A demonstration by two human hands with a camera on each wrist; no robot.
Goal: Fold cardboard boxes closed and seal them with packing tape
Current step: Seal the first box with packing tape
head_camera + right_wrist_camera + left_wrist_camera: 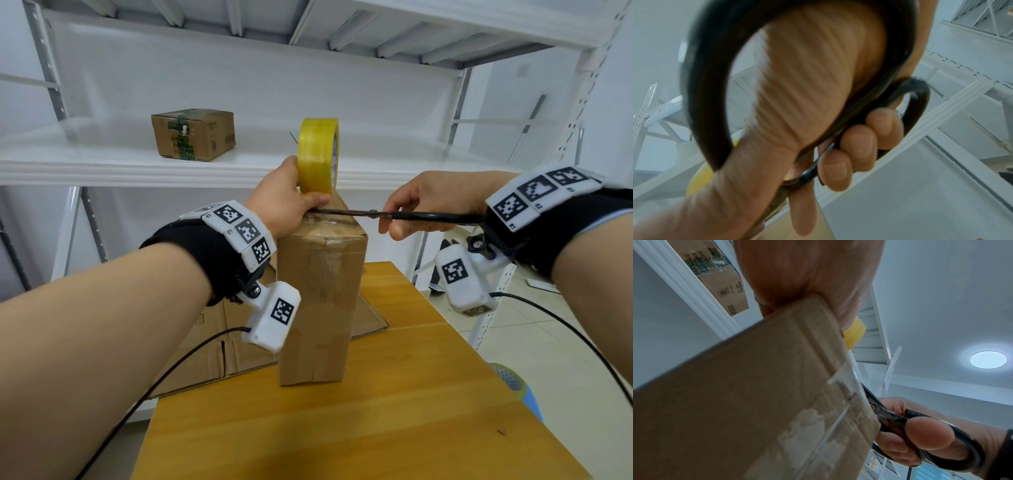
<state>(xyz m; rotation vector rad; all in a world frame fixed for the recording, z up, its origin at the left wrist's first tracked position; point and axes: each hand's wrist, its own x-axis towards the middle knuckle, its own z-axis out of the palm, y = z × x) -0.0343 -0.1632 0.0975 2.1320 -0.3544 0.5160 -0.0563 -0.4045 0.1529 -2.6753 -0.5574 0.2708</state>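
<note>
Left hand grips one yellow tape roll upright on top of the tall box at frame center, thumb against the roll's lower edge. Right hand, center right, has its fingers curled through the handles of one pair of black scissors, blades lying level across the box top toward the roll. Two boxes are closed: this one on the wooden table, and another on the shelf, upper left, its green print unreadable. Flattened cardboard lies behind.
</note>
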